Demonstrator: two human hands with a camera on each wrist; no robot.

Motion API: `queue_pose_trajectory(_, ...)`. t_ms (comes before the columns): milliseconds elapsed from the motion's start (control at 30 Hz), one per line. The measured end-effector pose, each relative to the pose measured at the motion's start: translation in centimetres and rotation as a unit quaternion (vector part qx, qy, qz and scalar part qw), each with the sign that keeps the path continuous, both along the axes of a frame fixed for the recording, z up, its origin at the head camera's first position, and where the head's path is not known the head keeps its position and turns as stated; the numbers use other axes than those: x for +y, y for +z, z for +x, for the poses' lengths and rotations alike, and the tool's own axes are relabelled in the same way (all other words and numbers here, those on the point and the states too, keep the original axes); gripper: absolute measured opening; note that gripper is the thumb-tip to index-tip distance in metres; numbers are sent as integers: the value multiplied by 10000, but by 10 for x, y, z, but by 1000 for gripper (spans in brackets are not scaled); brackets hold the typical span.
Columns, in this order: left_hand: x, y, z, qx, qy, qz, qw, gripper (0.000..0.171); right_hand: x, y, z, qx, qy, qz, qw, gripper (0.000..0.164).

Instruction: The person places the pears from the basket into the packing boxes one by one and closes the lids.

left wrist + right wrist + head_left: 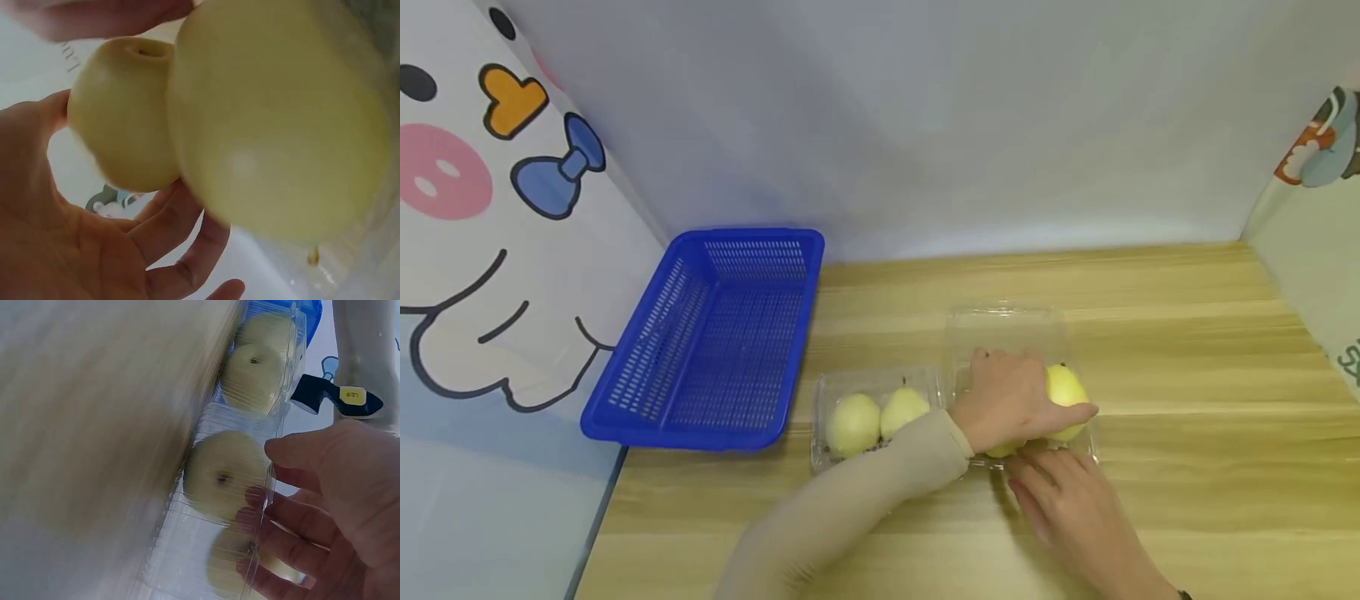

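My left hand (1011, 396) reaches over the right-hand clear plastic container (1086, 446) and grips a pale yellow pear (1064, 387), thumb across its near side. In the left wrist view, fingers (172, 231) lie along this pear, and a second pear (275, 119) looms close in front of it. At the container's near wall is my right hand (1071, 500). The right wrist view has its fingertips over the rim, beside the pears behind the plastic wall, with the thumb (294, 450) at the rim. The left hand hides much of the container's inside.
Left of this container stands another clear plastic container (816, 417) with two pears (854, 423). A blue slotted basket (808, 325) stands farther left, beside a printed panel. The wooden table (1187, 417) extends to the right, up to a pale back wall.
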State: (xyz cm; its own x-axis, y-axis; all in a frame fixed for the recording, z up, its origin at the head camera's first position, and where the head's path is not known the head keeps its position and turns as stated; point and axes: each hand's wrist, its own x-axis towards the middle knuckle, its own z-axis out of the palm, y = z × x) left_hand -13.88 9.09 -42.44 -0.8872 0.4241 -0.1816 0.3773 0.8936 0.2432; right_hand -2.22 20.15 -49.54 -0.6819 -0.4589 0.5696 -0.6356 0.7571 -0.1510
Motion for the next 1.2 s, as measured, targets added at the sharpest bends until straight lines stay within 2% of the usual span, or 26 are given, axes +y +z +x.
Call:
queue_pose_trajectory(100,10,-7,-1,-140,-30,-701,9974,68,0,2,-3,-123,24,-30,9999,56)
queue_pose_trajectory(200,15,-13,-2,-215,-100,-1186,9927,72,1,1,-5,-130,70,-74,9999,56)
queue_pose_trajectory(333,21,-7,-9,-88,-228,-1298,9912,67,5,7,-11,-126,4,-65,9999,56)
queue_pose_trajectory(467,25,6,-14,-69,-492,-1383,9891,68,9,12,-17,-134,-64,-128,9998,56)
queue_pose_trajectory(533,20,13,-16,-104,-568,-1425,9881,68,10,13,-17,-131,-18,-122,9998,55)
queue_pose_trajectory(633,3,21,-16,-207,-470,-1306,9901,65,8,11,-17,-217,150,-43,9996,56)
queue_pose_trajectory(700,-13,25,-17,-319,-311,-1045,9935,63,6,10,-15,-284,278,-16,9992,57)
queue_pose_trajectory(800,-31,35,-20,-411,-189,-726,9963,68,5,12,-14,-215,353,-40,9991,58)
queue_pose_trajectory(933,-51,42,-29,-360,-65,-601,9975,76,5,18,-16,-68,351,-14,9994,62)
queue_pose_trajectory(1067,-64,43,-43,-349,107,-431,9984,78,6,28,-22,53,309,87,9995,67)
queue_pose_trajectory(1200,-68,35,-59,-579,113,-303,9978,75,7,37,-28,145,243,94,9996,69)
